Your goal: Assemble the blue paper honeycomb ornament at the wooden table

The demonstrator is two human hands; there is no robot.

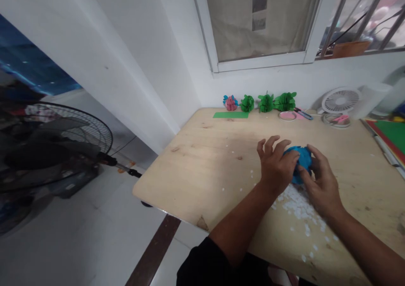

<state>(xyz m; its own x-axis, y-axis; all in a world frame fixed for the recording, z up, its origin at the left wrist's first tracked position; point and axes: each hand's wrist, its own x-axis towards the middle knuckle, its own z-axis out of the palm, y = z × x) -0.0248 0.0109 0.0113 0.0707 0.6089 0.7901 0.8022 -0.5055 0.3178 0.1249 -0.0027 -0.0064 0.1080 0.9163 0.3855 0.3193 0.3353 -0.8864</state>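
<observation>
A round blue paper craft (304,156) is held up between my two hands, over the right part of the wooden table. My left hand (276,163) pinches its left side with thumb and forefinger, while the other fingers stick out. Around its right side my right hand (322,184) is closed, the thumb pressed on the near face. Part of the craft is covered by my fingers. Many small white paper bits (297,203) lie scattered on the table just below.
Along the wall stand several green paper crafts (265,103) and a pink and blue one (231,103). A green paper strip (230,114), a cutter knife (303,113), a small white fan (341,100) and coloured sheets (390,134) lie about the wooden table (190,163). A large black fan (85,130) stands left.
</observation>
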